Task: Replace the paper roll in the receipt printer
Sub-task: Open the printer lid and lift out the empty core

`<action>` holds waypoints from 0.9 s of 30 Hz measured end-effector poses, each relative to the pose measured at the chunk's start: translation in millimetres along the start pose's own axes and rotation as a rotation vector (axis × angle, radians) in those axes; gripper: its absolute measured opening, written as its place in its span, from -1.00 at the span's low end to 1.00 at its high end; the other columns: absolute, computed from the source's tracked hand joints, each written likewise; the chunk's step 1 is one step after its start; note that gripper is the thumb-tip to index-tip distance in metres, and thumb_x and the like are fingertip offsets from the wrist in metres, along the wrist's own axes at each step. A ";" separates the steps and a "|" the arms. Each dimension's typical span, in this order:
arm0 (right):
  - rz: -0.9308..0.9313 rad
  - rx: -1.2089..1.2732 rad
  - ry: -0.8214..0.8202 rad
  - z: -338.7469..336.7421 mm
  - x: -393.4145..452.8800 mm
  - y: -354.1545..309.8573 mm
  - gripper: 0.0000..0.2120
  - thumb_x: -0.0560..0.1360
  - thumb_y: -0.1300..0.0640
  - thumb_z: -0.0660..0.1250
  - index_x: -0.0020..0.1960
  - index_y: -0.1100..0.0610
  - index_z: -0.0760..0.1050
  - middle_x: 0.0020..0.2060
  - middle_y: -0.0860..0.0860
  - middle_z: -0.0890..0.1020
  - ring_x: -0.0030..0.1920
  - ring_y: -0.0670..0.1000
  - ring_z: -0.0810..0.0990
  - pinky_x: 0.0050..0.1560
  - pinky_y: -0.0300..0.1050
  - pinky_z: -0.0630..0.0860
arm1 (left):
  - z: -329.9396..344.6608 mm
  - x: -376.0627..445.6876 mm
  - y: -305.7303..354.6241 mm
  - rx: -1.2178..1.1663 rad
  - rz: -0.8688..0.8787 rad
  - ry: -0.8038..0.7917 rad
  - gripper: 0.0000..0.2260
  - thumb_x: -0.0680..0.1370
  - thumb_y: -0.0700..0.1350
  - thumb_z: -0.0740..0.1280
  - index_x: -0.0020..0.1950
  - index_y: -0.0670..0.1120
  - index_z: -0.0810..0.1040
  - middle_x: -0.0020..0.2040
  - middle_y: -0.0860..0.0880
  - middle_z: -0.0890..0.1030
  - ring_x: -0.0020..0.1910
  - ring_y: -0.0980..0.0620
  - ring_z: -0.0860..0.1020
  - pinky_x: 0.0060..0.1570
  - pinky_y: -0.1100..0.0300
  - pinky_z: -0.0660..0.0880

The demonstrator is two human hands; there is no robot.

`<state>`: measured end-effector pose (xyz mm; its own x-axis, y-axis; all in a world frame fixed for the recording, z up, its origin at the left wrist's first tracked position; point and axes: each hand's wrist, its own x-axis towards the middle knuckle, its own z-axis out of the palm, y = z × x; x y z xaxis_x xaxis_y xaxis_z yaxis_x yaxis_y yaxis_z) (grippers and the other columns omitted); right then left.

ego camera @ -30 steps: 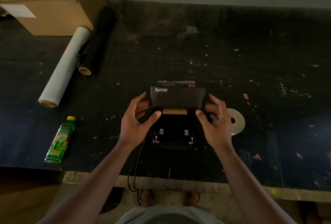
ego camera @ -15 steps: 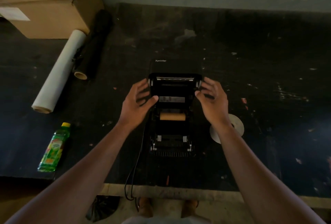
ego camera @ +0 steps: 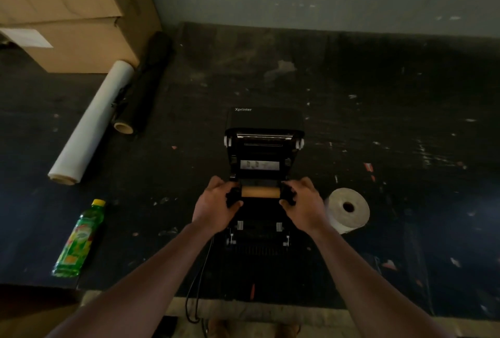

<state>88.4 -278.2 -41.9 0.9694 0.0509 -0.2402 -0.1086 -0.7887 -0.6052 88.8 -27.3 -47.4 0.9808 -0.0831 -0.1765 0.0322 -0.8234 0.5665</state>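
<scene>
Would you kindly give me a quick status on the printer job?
Both hands, left and right, gripping empty core. Printer lid open. New roll waiting right. Nothing blocking.

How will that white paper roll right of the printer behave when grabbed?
The white paper roll lies tilted on the table, hole showing, so a nudge might roll it. It looks fully wound, probably firm. A loose outer wrap could unwind.

Raised lid (ego camera: 263,148) blocks just beyond the fingers (ego camera: 234,204); paper roll (ego camera: 347,209) crowds their right; bare table (ego camera: 162,175) opens left.
</scene>
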 end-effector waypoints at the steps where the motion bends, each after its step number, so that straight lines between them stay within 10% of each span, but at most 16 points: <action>1: -0.004 0.002 -0.012 -0.8 2.4 0.9 -0.60 0.52 0.10 0.50 0.33 0.00 0.55 0.23 -0.02 0.47 0.10 -0.01 0.63 0.19 0.05 0.64 | -0.3 2.6 -0.5 0.010 0.007 -0.002 -0.61 0.54 -0.02 0.52 0.36 0.04 0.61 0.14 0.05 0.46 -0.08 0.06 0.59 -0.02 0.11 0.64; 9: -0.024 0.301 -0.039 -21.9 14.6 -0.1 -0.74 0.53 0.10 0.50 0.20 -0.01 0.60 0.15 -0.10 0.62 0.14 -0.12 0.64 0.27 0.01 0.61 | -12.3 17.5 -5.4 -0.285 0.018 -0.008 -0.74 0.54 -0.09 0.53 0.22 -0.07 0.69 0.13 0.08 0.63 0.09 0.14 0.65 0.19 0.14 0.62; 23: 0.375 1.039 0.060 -2.4 -116.4 28.0 -0.78 0.52 0.11 0.47 0.15 0.11 0.67 0.00 0.03 0.77 0.04 0.03 0.76 0.09 0.05 0.69 | 17.0 -76.2 29.9 -0.836 -0.377 -0.074 -0.83 0.49 -0.07 0.58 0.07 0.04 0.75 -0.03 0.01 0.79 -0.01 0.01 0.76 -0.01 0.15 0.66; 27: 0.482 0.663 0.217 13.8 -140.9 89.8 -0.71 0.44 -0.10 0.54 0.10 -0.01 0.67 -0.09 -0.04 0.76 -0.08 -0.07 0.75 0.01 0.03 0.72 | 25.0 -78.0 37.4 -0.766 -0.365 -0.125 -0.81 0.46 -0.06 0.60 0.07 0.03 0.75 -0.02 0.02 0.79 -0.02 0.07 0.76 0.10 0.05 0.68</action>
<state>-60.9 -347.7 -72.8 0.7975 -0.3710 -0.4758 -0.5615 -0.1680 -0.8103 8.7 -65.7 -32.5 0.8568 0.0149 -0.5155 0.5069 -0.2080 0.8365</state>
